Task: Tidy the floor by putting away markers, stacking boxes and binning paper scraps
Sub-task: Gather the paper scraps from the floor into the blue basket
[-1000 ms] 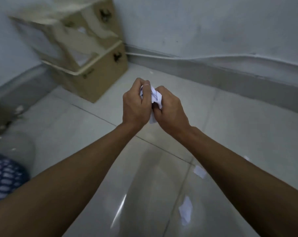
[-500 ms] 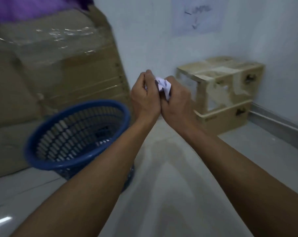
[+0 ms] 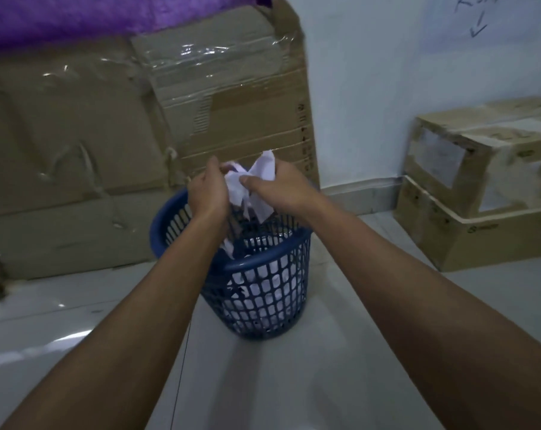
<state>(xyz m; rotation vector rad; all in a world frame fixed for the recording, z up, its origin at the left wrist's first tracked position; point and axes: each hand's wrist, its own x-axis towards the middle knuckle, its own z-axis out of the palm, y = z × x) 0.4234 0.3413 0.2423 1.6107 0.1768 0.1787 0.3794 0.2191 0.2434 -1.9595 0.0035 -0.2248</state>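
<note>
A bunch of white paper scraps (image 3: 250,184) is held between my left hand (image 3: 207,189) and my right hand (image 3: 278,189), directly above the open mouth of a blue plastic mesh basket (image 3: 263,274). Both hands grip the scraps, and the paper's loose ends hang down toward the basket. One scrap (image 3: 229,247) is partly inside the rim, below my left wrist. More white paper shows through the basket's mesh at the bottom.
Large flattened cardboard (image 3: 114,150) with clear tape leans against the wall behind the basket, a purple sheet (image 3: 77,17) above it. Two stacked cardboard boxes (image 3: 480,187) stand at the right by the white wall. Pale floor tiles (image 3: 263,383) lie in front.
My view has swung left from the stacked boxes to the basket. Both hands have carried the scraps over the basket's mouth, and the bunch has loosened and spread.
</note>
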